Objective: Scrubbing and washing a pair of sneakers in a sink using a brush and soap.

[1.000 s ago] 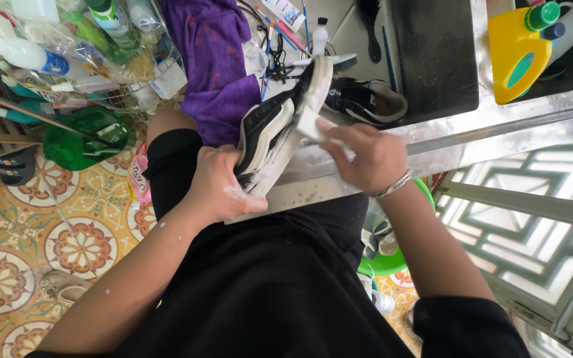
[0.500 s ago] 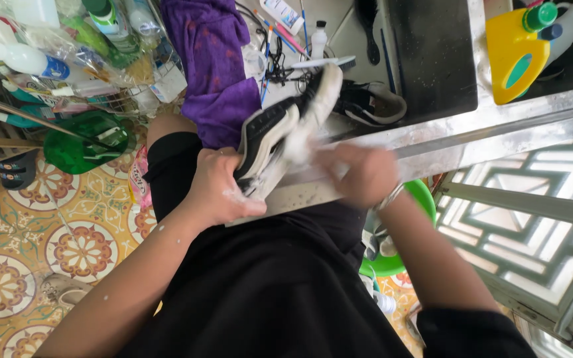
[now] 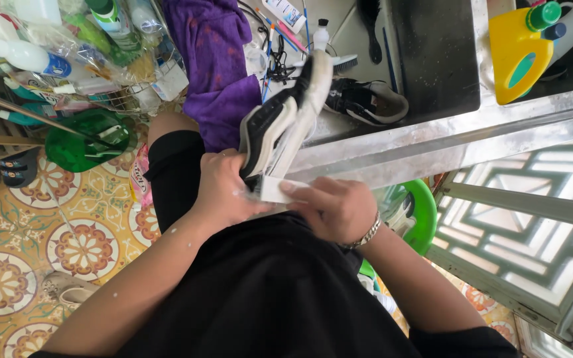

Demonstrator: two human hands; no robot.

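I'm holding the shoe (image 3: 280, 122) in my left hand (image 3: 223, 189), my right hand (image 3: 329, 209) pressing a sponge (image 3: 274, 189) against its heel; second shoe (image 3: 366, 101) lying behind on the bench (image 3: 432, 136), towel (image 3: 217, 59) lying left.

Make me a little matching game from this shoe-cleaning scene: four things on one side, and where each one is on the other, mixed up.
Things:
1. black and white sneaker
2. white sponge block
3. yellow jug
4. purple cloth

Places:
A. standing at the top right, past the dark sink
B. pressed against the shoe's heel end by the right hand
C. draped at the top, left of the held shoe
D. gripped at its heel end by the left hand

Pairs: 1-D, 2-B, 3-A, 4-C
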